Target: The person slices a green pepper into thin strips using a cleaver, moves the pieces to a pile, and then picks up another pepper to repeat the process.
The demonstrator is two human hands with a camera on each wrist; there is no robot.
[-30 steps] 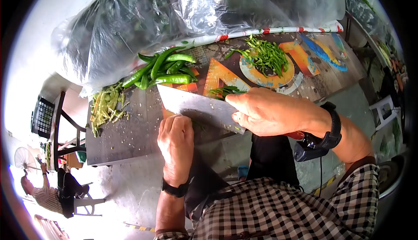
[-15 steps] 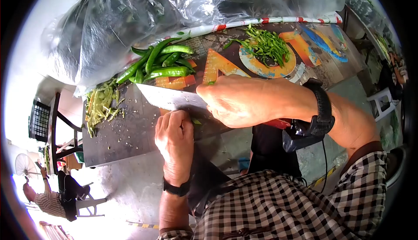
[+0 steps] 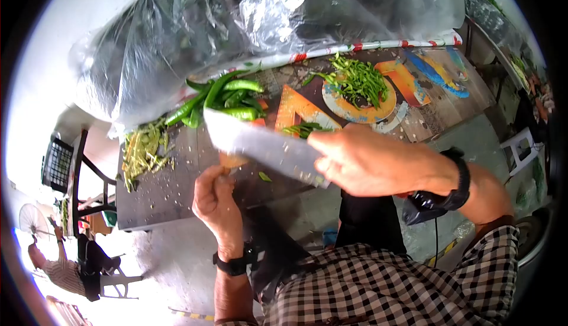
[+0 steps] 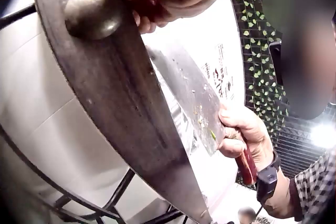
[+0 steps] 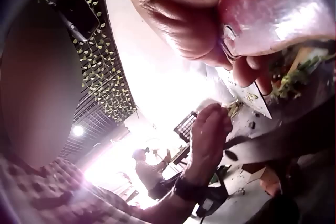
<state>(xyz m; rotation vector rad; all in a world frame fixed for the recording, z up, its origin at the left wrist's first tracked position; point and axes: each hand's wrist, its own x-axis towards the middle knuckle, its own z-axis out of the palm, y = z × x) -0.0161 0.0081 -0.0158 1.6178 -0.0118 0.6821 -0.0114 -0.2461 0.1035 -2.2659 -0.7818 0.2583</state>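
Gripping the cleaver (image 3: 266,148) in the right hand (image 3: 370,160), with thumb and fingers closed round the base of its red handle (image 4: 247,167)! Aiming the blade (image 4: 184,87) up and to the left in the head view, blurred at the tip, over the near side of the table (image 3: 171,193). Carrying flecks and a green sliver (image 4: 213,134) on the flat of the steel.

Over to the left hand (image 3: 216,202): at the table's near edge, near the blade, with fingers curled in toward the thumb. Cannot tell about any scrap pinched between them.

Just beyond the blade, close to the right fingers, a little bunch of cut strips (image 3: 305,129). On this side of it, a single green piece (image 3: 264,176), alone on the wood. Past the tip, a heap of whole green peppers (image 3: 204,98), partly hidden by steel. Farther right, shredded green pepper (image 3: 361,83) piled on a painted round letter. At the left end, pale trimmings (image 3: 145,148) in a loose heap.

Behind everything, clear plastic sheeting (image 3: 171,48). Away to the left, a seated person (image 3: 68,273) and a black crate (image 3: 57,163).
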